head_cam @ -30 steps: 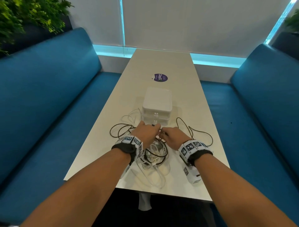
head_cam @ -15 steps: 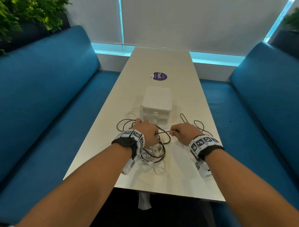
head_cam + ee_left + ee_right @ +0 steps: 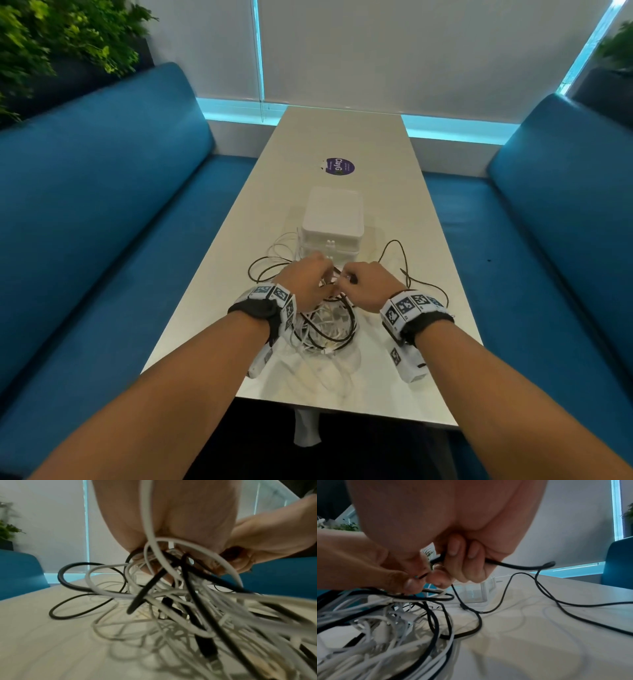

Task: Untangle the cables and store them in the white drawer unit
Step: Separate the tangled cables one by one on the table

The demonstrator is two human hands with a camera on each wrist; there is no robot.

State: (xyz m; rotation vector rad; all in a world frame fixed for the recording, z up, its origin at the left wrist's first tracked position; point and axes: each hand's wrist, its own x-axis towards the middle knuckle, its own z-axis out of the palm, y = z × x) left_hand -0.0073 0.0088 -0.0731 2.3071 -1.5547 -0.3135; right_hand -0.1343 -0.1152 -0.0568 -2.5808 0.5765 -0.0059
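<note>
A tangle of black and white cables point(image 3: 325, 325) lies on the white table point(image 3: 342, 137) near its front edge. Just beyond it stands the white drawer unit point(image 3: 333, 219), its drawers closed. My left hand point(image 3: 308, 281) holds up a bunch of the tangle point(image 3: 171, 563), fingers curled round white and black strands. My right hand point(image 3: 368, 281) meets it fingertip to fingertip and grips a thin black cable point(image 3: 518, 566), which trails off to the right across the table point(image 3: 404, 260). Black and white loops point(image 3: 270, 267) spread left of the hands.
Blue benches point(image 3: 85, 205) run along both sides of the table point(image 3: 565, 222). A purple round sticker point(image 3: 339, 167) lies past the drawer unit. Plants point(image 3: 51, 34) stand at the back left. A window blind closes the far end.
My right hand, which had pulled the black cable out to the right half a second ago, has come back to meet the left hand over the tangle.
</note>
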